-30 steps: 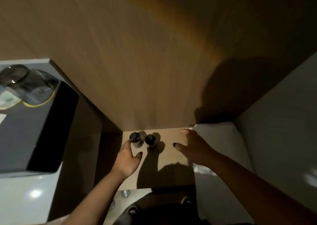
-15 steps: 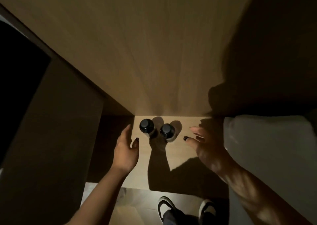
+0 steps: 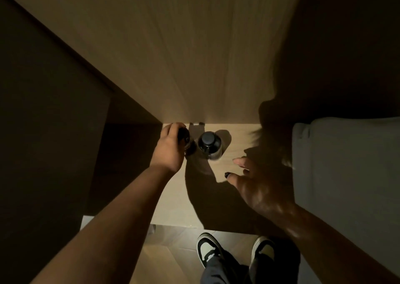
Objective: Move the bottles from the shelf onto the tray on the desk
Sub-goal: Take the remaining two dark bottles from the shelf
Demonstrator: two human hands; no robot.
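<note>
Two small dark bottles with black caps stand side by side at the back of a low light-wood shelf (image 3: pixel 173 201). My left hand (image 3: pixel 168 147) is wrapped around the left bottle (image 3: pixel 186 142), which is mostly hidden by my fingers. The right bottle (image 3: pixel 209 145) stands free just beside it. My right hand (image 3: pixel 257 188) hovers open over the shelf, a little to the right of and nearer than the free bottle, fingers spread, holding nothing. No tray or desk is in view.
A tall wooden panel (image 3: pixel 184 56) rises behind the shelf. A dark side wall (image 3: pixel 54 132) closes the left. A pale cushion-like surface (image 3: pixel 346 175) borders the right. My shoes (image 3: pixel 233 255) stand on the wood floor below the shelf edge.
My left hand moved forward and closed around the left bottle. My right hand stayed open, hovering right of the second bottle. The camera tilted down and closer.
</note>
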